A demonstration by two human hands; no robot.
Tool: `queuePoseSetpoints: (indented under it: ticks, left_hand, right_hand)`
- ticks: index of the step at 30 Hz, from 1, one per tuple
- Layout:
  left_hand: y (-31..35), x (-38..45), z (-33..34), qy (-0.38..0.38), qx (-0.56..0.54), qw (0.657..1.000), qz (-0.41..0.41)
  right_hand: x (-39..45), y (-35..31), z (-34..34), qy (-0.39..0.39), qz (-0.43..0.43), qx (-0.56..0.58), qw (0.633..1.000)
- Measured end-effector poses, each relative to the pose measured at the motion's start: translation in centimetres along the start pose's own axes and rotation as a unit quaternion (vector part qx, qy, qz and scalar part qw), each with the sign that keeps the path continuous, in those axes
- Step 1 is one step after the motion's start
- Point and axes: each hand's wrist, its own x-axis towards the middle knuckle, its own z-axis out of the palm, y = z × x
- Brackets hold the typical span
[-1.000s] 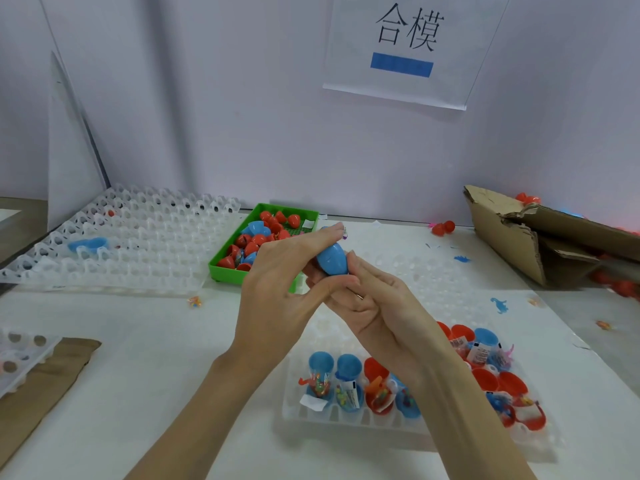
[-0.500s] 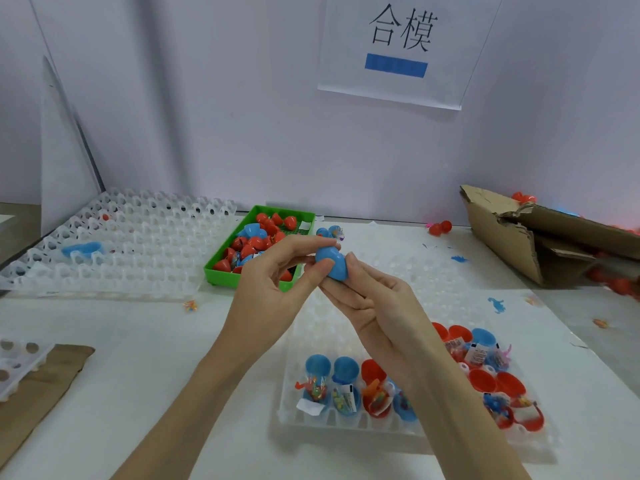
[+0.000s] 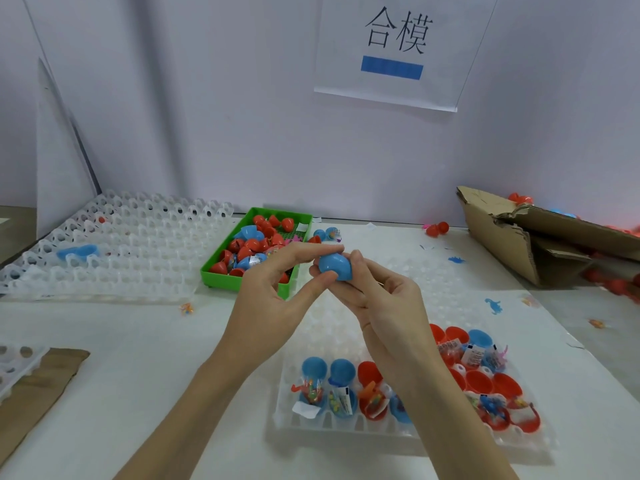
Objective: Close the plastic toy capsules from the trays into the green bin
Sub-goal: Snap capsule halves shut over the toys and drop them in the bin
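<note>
I see a blue capsule (image 3: 334, 266), egg-shaped, smooth and closed, with no gap showing between its halves. It sits up in the air over the counter (image 3: 138, 341), just in front of the green bin (image 3: 242, 280). My left hand (image 3: 277, 303) pinches it, forefinger lying over the top and thumb pressed under its left side. My right hand (image 3: 384, 306) grips it from the right and below, fingers curled round its far side.

Against half a second ago, the capsule has tipped so its broad end faces me more, and both hands have shifted a little to the right while keeping their hold. A second ago the left fingers covered more of the capsule's top.

Below the hands is the near tray (image 3: 346, 424), with open blue and red capsules holding small toys and paper slips. The bin holds mostly red closed capsules and a few blue ones. Left of it lies a second tray (image 3: 138, 265), nearly bare, with one blue piece (image 3: 78, 252) on it. A torn box (image 3: 512, 237) stands at the right, and a sign (image 3: 394, 46) hangs on the wall.
</note>
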Motion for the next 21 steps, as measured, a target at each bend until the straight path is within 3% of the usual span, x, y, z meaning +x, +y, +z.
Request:
queuePoseSetpoints:
  ticks: [6, 11, 17, 21]
  left_hand:
    - [-0.2, 0.1, -0.1, -0.008, -0.045, 0.999, -0.015]
    - [-0.1, -0.5, 1.0, -0.016, -0.006, 1.000, -0.009]
    - [-0.1, -0.5, 1.2, -0.001, 0.026, 1.000, -0.010]
    - [-0.3, -0.6, 1.5, 0.030, 0.039, 0.999, 0.005]
  right_hand:
    - [0.0, 0.1, 0.0, -0.007, -0.003, -0.024, 1.000]
    - [-0.4, 0.4, 0.5, -0.030, 0.017, -0.008, 0.999]
    - [-0.3, 0.5, 0.7, -0.074, 0.100, 0.114, 0.986]
    - [-0.2, 1.3, 0.8, -0.117, 0.171, 0.213, 0.955]
